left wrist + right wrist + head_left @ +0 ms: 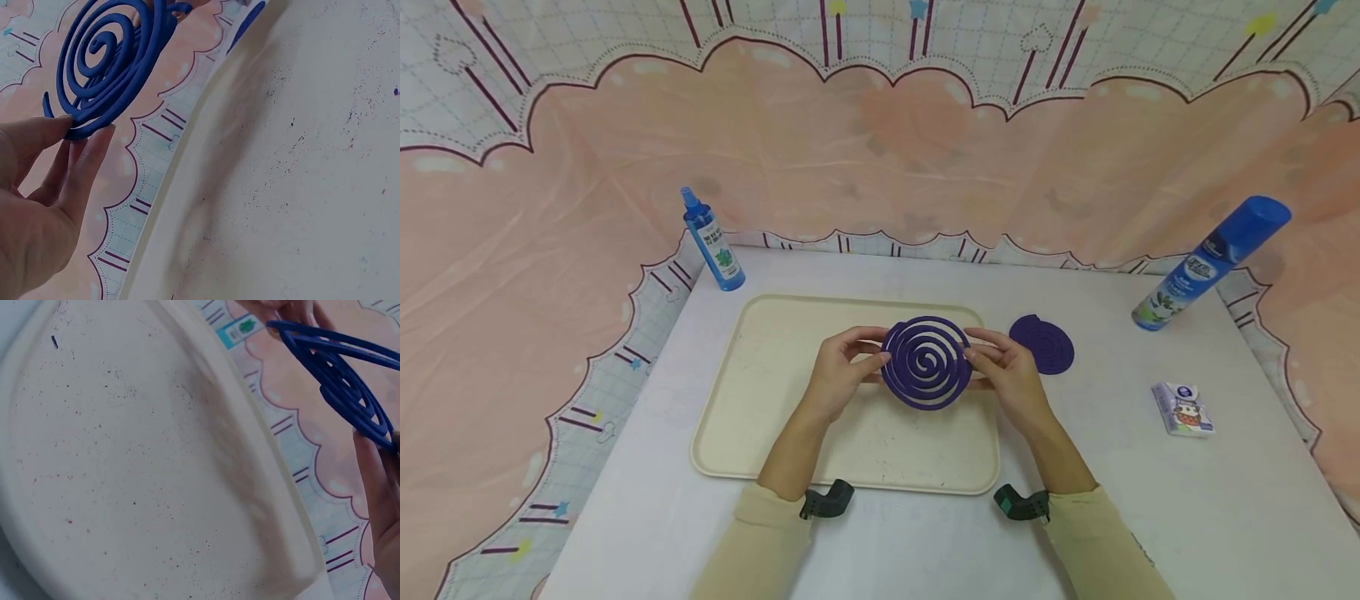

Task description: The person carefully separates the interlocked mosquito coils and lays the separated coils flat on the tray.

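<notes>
A dark blue mosquito coil (927, 363) is held up over the cream tray (760, 433). My left hand (842, 371) pinches its left edge between thumb and fingers. At its right edge, my right hand (1009, 375) pinches it the same way. In the left wrist view the coil (115, 87) shows overlapping spiral strands with gaps between them, and a loose end sticks out near the thumb. Seen edge-on in the right wrist view, the coil (350, 384) has some strands spread apart. Dark crumbs dot the tray's surface.
Right of the tray lies a second mosquito coil (1042, 344), flat on the white table (1075, 550). Further right are a small tissue pack (1183, 410) and a tall blue spray can (1206, 265). A blue spray bottle (713, 242) stands at the back left. A patterned cloth (895, 167) hangs behind.
</notes>
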Motion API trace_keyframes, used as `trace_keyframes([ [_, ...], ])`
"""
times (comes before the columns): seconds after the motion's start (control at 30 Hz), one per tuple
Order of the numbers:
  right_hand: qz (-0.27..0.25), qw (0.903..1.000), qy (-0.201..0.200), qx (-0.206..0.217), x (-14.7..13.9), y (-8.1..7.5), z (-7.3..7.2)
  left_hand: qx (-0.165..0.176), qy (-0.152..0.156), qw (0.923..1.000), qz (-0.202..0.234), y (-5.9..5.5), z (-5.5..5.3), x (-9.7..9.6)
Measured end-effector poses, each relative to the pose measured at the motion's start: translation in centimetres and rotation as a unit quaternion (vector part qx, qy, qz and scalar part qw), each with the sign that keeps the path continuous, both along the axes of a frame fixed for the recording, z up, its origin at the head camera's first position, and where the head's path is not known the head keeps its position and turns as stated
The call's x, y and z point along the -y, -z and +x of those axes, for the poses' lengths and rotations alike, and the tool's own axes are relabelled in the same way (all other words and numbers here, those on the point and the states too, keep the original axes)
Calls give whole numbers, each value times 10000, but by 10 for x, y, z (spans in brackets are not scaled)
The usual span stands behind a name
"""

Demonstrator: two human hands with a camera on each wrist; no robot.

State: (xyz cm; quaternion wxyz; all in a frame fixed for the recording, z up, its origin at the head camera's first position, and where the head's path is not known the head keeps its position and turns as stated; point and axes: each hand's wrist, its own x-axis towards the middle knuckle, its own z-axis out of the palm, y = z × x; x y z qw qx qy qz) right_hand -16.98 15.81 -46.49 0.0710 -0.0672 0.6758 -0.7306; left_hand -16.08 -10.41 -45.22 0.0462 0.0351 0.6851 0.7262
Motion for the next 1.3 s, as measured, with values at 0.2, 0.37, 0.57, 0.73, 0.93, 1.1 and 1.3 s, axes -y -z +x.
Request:
trace_keyframes([
  [0.2,404,9979,171,-473,4,1,0,9,58,10000,-58,0,0,1],
  [0.37,606,9956,261,-671,5,1,1,147,-36,9999,-73,0,1,3],
  [0.57,572,9959,357,-599,4,1,0,159,-100,9998,-120,-4,2,10],
  [0.73,473,9975,379,-355,0,1,-3,168,-217,9995,-156,-5,0,20],
  [0.93,429,9985,307,-112,-5,3,-7,130,-367,9987,-335,-10,-2,37],
  [1.1,474,9986,206,-62,-9,4,-12,96,-486,9968,-624,-12,-5,54],
  [1.3,817,9965,154,128,-14,8,-25,178,-680,9940,-841,-15,-13,75],
])
